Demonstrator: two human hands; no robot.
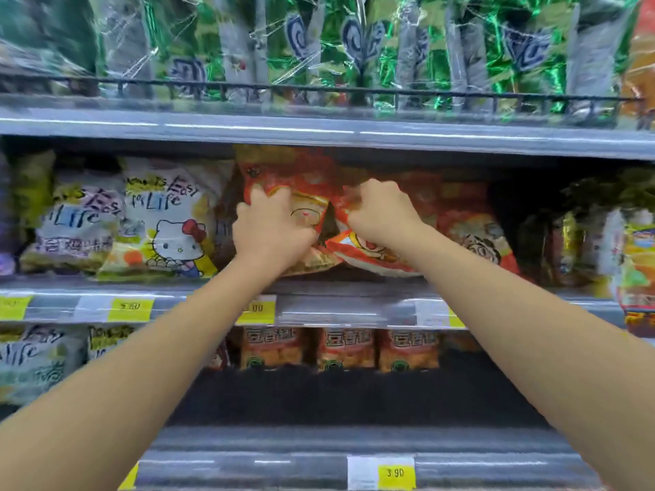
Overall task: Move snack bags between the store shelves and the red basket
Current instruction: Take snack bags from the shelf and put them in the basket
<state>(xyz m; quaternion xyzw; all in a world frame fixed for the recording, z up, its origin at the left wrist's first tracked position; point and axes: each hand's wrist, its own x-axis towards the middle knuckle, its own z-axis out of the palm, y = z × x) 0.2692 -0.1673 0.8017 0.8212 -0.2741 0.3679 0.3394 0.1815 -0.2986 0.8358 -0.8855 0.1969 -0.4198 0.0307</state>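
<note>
Both my arms reach up to the middle shelf [336, 306]. My left hand [271, 228] grips an orange-red snack bag [304, 186] that stands at the shelf front. My right hand [382, 212] is closed on a second orange-red snack bag [375, 255] just to its right, tilted forward. A third bag of the same kind [475, 232] leans further right. The red basket is out of view.
White and yellow cartoon-cat bags [159, 221] fill the shelf's left part. Green foil bags [354, 47] sit behind a wire rail on the shelf above. Small orange packs [345, 349] stand on the shelf below. Yellow price tags line the shelf edges.
</note>
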